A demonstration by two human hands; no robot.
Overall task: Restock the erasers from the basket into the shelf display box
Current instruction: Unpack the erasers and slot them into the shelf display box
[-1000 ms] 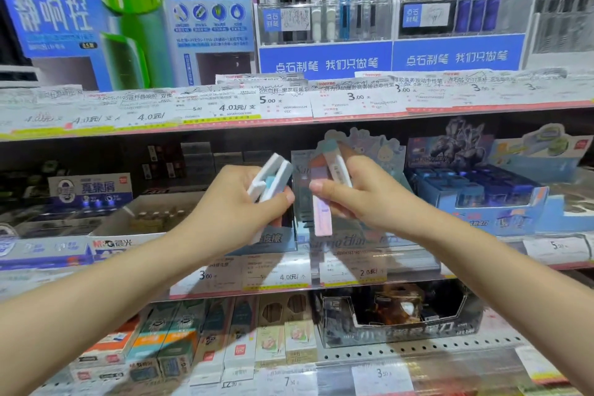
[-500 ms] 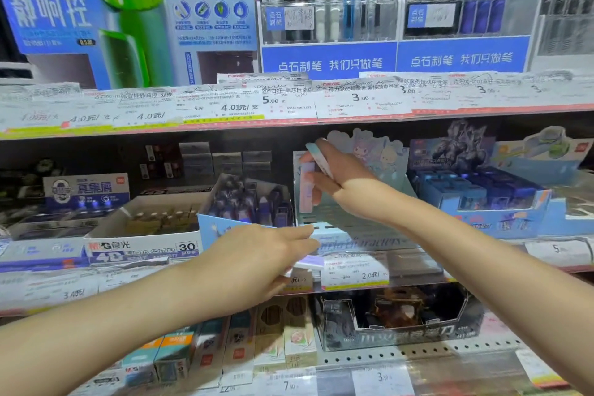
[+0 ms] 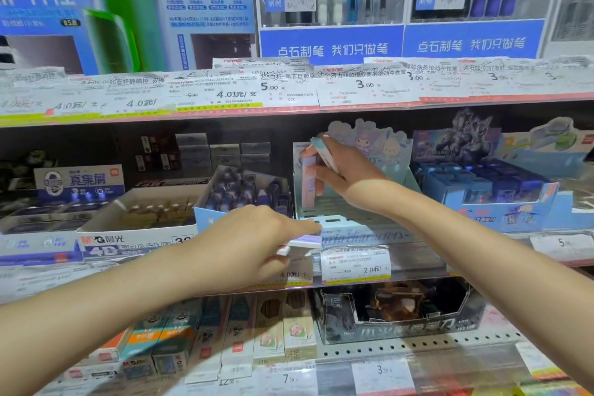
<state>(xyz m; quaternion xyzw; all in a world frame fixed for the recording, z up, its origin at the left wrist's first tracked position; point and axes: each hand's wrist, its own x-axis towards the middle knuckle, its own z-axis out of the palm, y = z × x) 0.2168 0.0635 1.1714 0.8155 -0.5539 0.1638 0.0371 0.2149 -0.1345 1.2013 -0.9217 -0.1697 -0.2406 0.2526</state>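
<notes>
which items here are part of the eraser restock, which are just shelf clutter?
In the job:
right hand holding erasers
left hand holding more erasers
pale blue display box

Just there:
4B eraser box
purple item box
blue boxes
price tags

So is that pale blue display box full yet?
Nearly empty: the display box shows bare slotted floor, with only the pink eraser in the right hand standing inside.
</notes>
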